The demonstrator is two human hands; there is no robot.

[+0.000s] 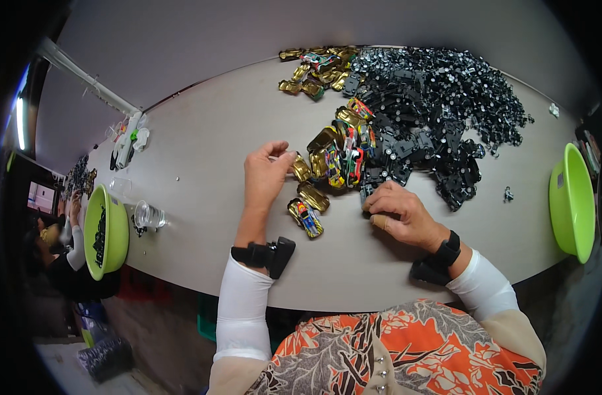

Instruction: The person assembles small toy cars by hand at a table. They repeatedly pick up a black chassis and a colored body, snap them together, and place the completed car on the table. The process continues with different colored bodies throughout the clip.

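My left hand [266, 170] is beside a gold toy car body [301, 168], its thumb and forefinger bent and a little apart, with nothing visible between them. My right hand [401, 209] is closed, its fingertips on a dark toy car chassis [366, 191] at the near edge of the black heap; the fingers partly hide this piece. Between the hands lie several gold and colourful printed car bodies [336, 163]. Closer to me are another gold body [313, 196] and a multicoloured toy car [305, 217] on the table.
Black chassis [406, 95] and small wheel parts [472, 85] make a large heap at the back. More gold bodies [314, 76] lie at its left. Green basins [573, 204] stand at both ends, a clear cup [149, 215] at left. A co-worker [57, 243] sits far left.
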